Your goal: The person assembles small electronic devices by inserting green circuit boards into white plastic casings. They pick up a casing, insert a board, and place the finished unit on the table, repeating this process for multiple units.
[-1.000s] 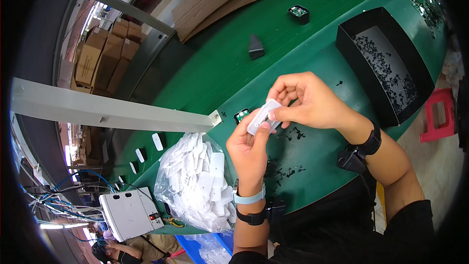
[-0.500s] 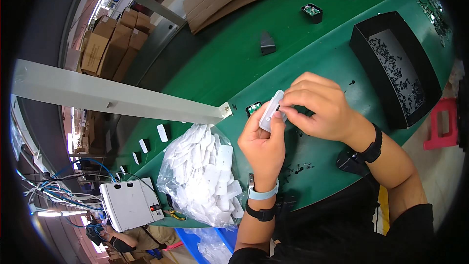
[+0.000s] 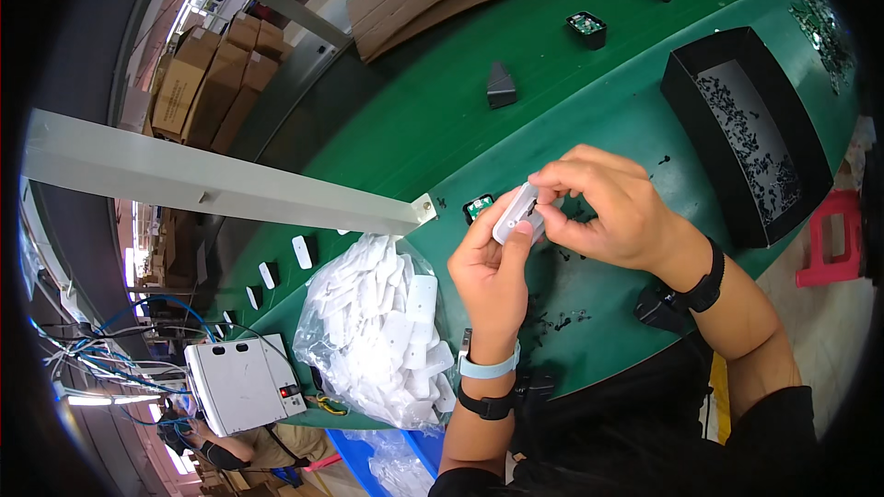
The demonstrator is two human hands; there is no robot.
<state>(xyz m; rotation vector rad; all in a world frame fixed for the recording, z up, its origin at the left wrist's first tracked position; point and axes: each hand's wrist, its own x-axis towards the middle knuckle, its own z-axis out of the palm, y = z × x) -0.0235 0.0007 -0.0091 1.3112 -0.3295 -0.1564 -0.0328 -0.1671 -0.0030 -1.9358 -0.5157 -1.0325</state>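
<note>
Held up over the green desk (image 3: 396, 129) – a small white plastic casing (image 3: 516, 213), pinched in the left hand (image 3: 493, 271), grip closed around its lower end. Since a second ago, lifted slightly and turned more end-on, with the right hand (image 3: 612, 212) now curled tighter over its top, fingertips pressing at the opening – probably seating a small part. Just left, a clear bag of white casings (image 3: 378, 340). Farther right, a black tray of tiny dark parts (image 3: 750, 133).
</note>
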